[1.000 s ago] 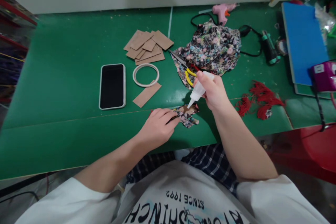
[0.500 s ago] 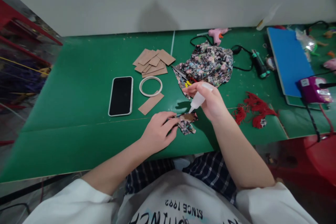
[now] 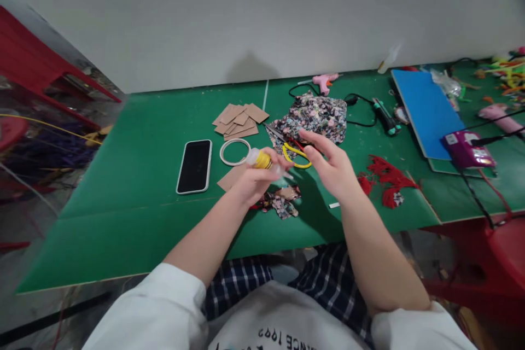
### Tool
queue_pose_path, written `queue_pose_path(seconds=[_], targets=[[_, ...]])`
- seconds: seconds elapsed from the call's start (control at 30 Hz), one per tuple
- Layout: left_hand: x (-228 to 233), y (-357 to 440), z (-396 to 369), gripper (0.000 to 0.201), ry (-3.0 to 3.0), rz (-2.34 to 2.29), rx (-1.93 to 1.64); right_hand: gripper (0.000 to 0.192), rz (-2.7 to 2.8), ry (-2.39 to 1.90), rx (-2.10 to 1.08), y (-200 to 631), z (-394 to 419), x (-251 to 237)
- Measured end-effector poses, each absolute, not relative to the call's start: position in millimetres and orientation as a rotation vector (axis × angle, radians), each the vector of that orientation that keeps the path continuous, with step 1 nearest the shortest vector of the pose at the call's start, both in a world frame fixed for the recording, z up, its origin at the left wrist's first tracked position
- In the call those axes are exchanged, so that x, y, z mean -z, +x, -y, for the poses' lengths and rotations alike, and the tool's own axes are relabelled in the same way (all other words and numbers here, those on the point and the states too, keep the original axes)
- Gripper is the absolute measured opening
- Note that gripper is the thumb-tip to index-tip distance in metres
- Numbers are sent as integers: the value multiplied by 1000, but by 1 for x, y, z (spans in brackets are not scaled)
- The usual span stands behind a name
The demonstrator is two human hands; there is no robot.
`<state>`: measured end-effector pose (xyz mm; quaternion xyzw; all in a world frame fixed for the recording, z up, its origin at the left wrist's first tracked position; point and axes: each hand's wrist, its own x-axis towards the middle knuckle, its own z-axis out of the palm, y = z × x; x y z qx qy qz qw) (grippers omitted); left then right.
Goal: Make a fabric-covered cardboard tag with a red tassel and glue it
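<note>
My left hand (image 3: 251,179) is raised above the green table (image 3: 135,175) and grips a small clear glue bottle (image 3: 262,159) with a yellow band, blurred by motion. My right hand (image 3: 333,167) hovers just to the right of it with fingers spread and nothing in it. Below both hands a small floral fabric piece with a brown card patch (image 3: 283,201) lies on the table, untouched. A tiny white bit (image 3: 334,205) rests by my right wrist.
A phone (image 3: 194,165), a white tape ring (image 3: 234,151), card pieces (image 3: 240,119), floral cloth (image 3: 318,116) and yellow-handled scissors (image 3: 298,156) lie beyond my hands. Red tassels (image 3: 388,175), a blue board (image 3: 426,112), a purple device (image 3: 467,149) and a pink glue gun (image 3: 324,81) sit right.
The bottle went from my right hand to my left. My left hand lifted off the fabric piece, my right hand opened, and the view tilted upward.
</note>
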<state>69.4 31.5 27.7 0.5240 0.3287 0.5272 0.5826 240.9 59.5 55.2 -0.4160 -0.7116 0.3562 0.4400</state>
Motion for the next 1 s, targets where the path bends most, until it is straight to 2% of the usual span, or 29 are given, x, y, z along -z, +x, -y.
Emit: queue_pose_path(seconds=[0.07, 0.17, 0.3, 0.37, 0.6, 0.87, 1.0], targets=[[-27, 65, -31, 29, 1176, -698, -1244, 36, 1690, -1071, -906, 246, -64, -52], [-25, 62, -29, 29, 1242, -749, -1246, 34, 1686, -1069, -913, 248, -67, -48], [-24, 61, -28, 54, 1255, -817, -1228, 35, 1752, -1049, -907, 244, -66, -47], [-24, 61, -29, 59, 1116, -804, -1252, 34, 1761, -1047, -921, 243, -66, -47], [-22, 60, -35, 56, 706, -651, -1296, 33, 1782, -1061, -956, 237, -65, -46], [-19, 65, -35, 51, 901, -851, -1291, 31, 1869, -1068, -907, 229, -60, -43], [-22, 67, -30, 50, 1050, -949, -1295, 30, 1886, -1016, -1006, 228, -58, -47]])
